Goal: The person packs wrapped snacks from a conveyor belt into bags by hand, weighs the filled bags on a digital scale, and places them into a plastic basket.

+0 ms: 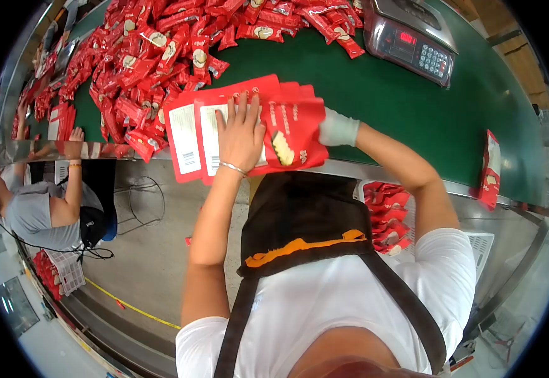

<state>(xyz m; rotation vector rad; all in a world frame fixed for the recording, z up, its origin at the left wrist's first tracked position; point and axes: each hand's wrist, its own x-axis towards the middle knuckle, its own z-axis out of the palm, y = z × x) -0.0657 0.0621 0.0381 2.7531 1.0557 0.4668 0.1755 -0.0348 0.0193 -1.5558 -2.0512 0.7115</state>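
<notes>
lying flat across a fan of red pouches (293, 135), the left hand (243, 129) is spread wide, fingers straight and a little apart. its grip is open, and the pouches are covered from above rather than pinched. a bracelet (232, 168) is worn on that wrist. the right hand (339, 128) is clad in a pale glove and placed at the right side of the front pouch; its fingers are hidden by the red film, so how far that grip is closed, or what is held in it, cannot be told.

the pouches are overlapped at the near edge of the green worktop (325, 72), their lower ends hung over it. white panels are shown by those on the left; a pale picture is printed on the front one.

beyond and to the left, small red packets (155, 63) are heaped, some just beside the pouches. at the far right side a scale (413, 47) is set, its red digits lit. a lone pouch (491, 167) is laid near the right end. red packs (388, 217) are seen below the worktop. at the left, a co-worker (41, 211) is dressed in grey, with one hand (74, 145) placed at the worktop's edge.
</notes>
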